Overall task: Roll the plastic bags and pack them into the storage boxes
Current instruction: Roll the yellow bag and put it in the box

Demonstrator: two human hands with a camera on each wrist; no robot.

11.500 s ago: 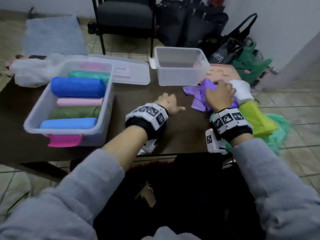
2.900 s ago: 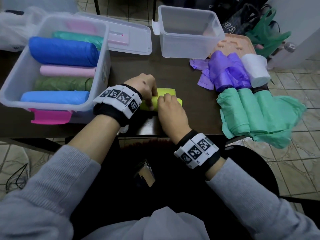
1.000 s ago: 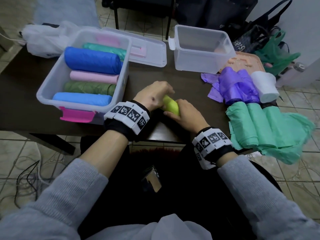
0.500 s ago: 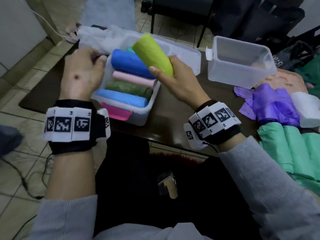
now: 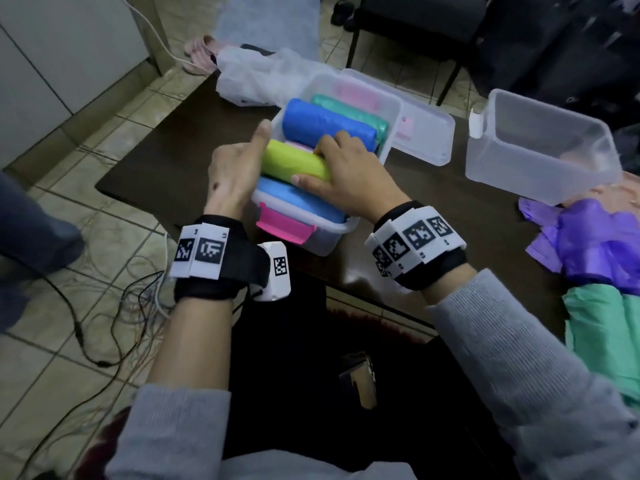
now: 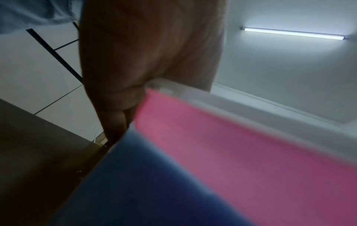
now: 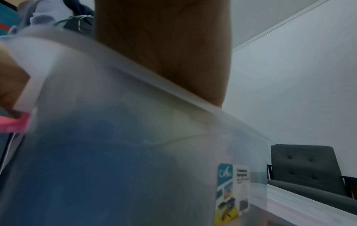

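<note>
A yellow-green rolled bag point(image 5: 291, 162) lies across the filled storage box point(image 5: 322, 242), between a big blue roll point(image 5: 329, 124) and a light blue roll point(image 5: 294, 199). My right hand point(image 5: 311, 162) grips it from above, with the thumb on the near side and the fingers over the far side. My left hand point(image 5: 252, 157) is at the roll's left end by the box wall, thumb straight up and fingers mostly hidden. A teal roll point(image 5: 349, 107) lies at the back. The left wrist view shows the box's pink latch point(image 6: 241, 152) close by. The right wrist view shows the box's translucent wall point(image 7: 135, 152).
An empty clear box point(image 5: 512, 174) stands at the right and a lid point(image 5: 426, 133) lies behind the filled one. Loose purple bags point(image 5: 588, 244) and green bags point(image 5: 609, 334) lie at the table's right. A white bag point(image 5: 256, 81) sits at the back, and cables trail on the floor at left.
My right hand has lowered the yellow-green roll from above the box down onto the rolls inside. My left hand has come in from the left to the roll's end.
</note>
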